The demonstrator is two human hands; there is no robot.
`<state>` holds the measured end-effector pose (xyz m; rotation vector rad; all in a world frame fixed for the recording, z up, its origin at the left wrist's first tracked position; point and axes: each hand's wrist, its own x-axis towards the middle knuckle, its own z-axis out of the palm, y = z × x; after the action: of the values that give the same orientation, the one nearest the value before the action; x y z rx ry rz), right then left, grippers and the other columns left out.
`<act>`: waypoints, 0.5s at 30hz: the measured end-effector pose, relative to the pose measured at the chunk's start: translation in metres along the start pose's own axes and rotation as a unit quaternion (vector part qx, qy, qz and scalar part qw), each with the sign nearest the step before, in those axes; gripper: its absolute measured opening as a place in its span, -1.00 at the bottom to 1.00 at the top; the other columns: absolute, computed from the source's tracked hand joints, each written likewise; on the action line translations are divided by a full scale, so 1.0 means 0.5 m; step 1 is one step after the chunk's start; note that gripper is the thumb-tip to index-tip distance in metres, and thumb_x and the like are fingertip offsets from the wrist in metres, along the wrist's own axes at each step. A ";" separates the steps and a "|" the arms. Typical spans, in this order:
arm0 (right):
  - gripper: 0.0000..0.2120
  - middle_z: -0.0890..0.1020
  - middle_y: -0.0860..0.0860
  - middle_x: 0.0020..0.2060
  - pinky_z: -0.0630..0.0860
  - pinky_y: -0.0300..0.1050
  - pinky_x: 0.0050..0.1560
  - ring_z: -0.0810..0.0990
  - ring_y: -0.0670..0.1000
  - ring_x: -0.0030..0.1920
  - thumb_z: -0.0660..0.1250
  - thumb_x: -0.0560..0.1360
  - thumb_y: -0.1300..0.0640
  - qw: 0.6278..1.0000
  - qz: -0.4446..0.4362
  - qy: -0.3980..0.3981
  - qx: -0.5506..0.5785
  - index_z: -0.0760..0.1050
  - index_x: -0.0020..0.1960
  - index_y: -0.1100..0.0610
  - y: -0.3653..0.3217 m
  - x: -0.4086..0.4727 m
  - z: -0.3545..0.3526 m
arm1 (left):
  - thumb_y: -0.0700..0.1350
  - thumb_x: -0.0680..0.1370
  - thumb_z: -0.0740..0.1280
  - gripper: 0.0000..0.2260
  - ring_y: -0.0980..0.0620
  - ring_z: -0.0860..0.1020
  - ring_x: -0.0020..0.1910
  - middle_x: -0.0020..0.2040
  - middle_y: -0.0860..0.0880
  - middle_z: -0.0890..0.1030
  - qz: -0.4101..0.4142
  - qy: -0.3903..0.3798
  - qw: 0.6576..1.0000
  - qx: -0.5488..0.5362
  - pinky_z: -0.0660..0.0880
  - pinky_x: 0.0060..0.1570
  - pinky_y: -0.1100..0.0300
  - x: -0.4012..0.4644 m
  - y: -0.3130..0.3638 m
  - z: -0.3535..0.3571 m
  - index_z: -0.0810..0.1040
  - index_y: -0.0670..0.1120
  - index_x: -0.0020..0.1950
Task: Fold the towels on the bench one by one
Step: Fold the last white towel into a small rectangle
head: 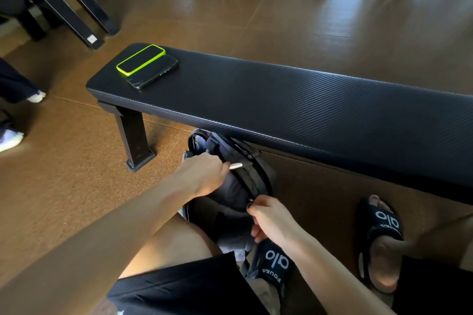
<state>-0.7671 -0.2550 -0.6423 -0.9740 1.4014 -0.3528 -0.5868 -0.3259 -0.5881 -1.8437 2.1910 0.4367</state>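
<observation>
Meanwhile, left hand (pixel 204 174) steadies the bag (pixel 238 186) while right hand (pixel 271 217) pinches its zipper (pixel 250 202), apparently to reach towels; bench (pixel 281 100) holds none.

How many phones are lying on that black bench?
2. Both lie at the left end of the black padded bench: a phone in a bright green case, and a black phone with a dark screen right beside it, nearer the camera. The two touch or slightly overlap.
</observation>
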 end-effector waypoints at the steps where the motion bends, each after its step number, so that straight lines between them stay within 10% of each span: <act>1: -0.93 0.54 0.02 -0.52 0.53 -0.10 -0.39 0.56 0.06 -0.48 0.23 0.62 0.14 1.000 -0.003 -0.008 0.000 0.45 -0.02 0.11 0.004 -0.004 -0.002 | 0.07 0.71 0.04 -0.63 -0.04 0.57 -0.27 -0.30 0.02 0.53 -0.003 0.016 0.998 -0.052 0.37 -0.27 0.09 -0.011 -0.012 -0.002 0.60 -0.03 0.11; 6: -0.80 0.48 0.06 -0.48 0.52 -0.05 -0.38 0.52 0.14 -0.40 0.23 0.59 0.22 0.997 -0.025 -0.067 -0.006 0.44 -0.21 0.18 0.009 -0.035 0.004 | -0.07 0.66 0.24 -0.46 0.19 0.63 -0.07 0.05 0.18 0.66 0.069 0.011 0.974 -0.215 0.58 0.08 0.13 -0.059 -0.016 -0.027 0.18 0.26 0.59; 10: -0.81 0.49 0.11 -0.46 0.49 -0.01 -0.38 0.50 0.18 -0.39 0.25 0.59 0.20 0.996 -0.031 -0.082 0.009 0.45 -0.18 0.23 0.006 -0.039 0.010 | -0.24 0.53 0.33 -0.57 0.16 0.63 0.07 0.21 0.08 0.57 0.126 -0.076 0.956 -0.253 0.59 0.15 0.05 -0.063 0.021 -0.018 0.35 0.09 0.32; 15: -0.81 0.42 0.05 -0.44 0.43 -0.14 -0.52 0.45 0.03 -0.48 0.21 0.63 0.25 0.993 -0.033 -0.079 0.077 0.45 -0.16 0.23 -0.013 -0.042 -0.009 | 0.00 0.42 0.49 -0.62 0.10 0.51 -0.02 0.07 0.12 0.41 0.183 -0.083 0.974 -0.101 0.56 -0.01 0.01 -0.065 0.042 0.005 0.35 0.04 0.10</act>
<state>-0.7733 -0.2455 -0.6232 -0.9028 1.1823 -0.4171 -0.6020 -0.2920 -0.5769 -1.4223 2.4424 0.8813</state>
